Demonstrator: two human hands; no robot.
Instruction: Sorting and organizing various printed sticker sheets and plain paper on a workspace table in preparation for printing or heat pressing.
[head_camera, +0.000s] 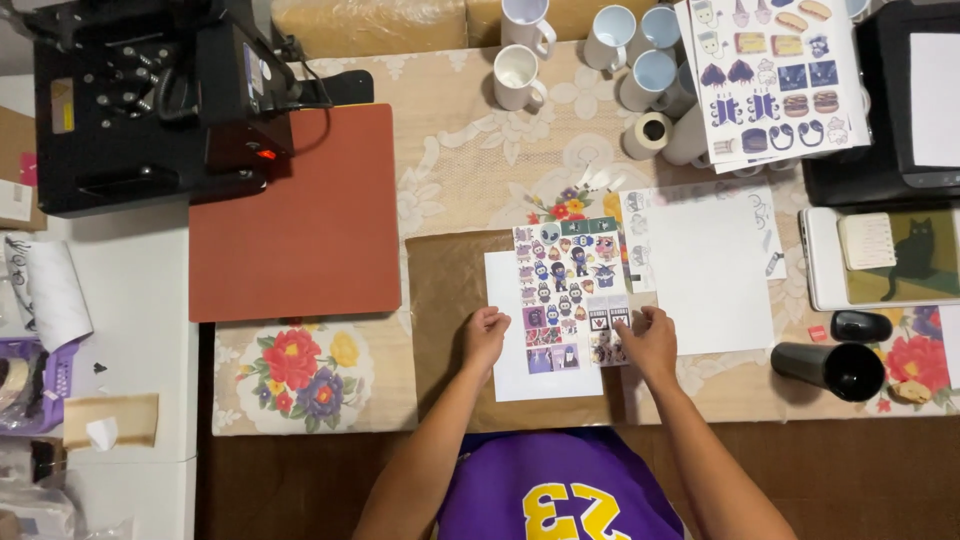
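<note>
Pinning the sticker sheet (572, 295) flat on white paper (510, 340), the left hand (486, 335) curls closed at its edge; the right hand (648, 343) pinches its corner, keeping it aligned.

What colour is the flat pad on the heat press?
Rust red, plain with no pattern: the heat press pad, seen in the head view.

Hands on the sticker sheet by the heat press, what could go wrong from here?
1. The sticker sheet lies loose on white paper, pinned only at its lower corners by the left hand and right hand; it may slide or skew.
2. The black tumbler lies on its side near the right elbow and could roll if bumped.
3. The heat press shows a lit red light; its red pad may be hot.
</note>
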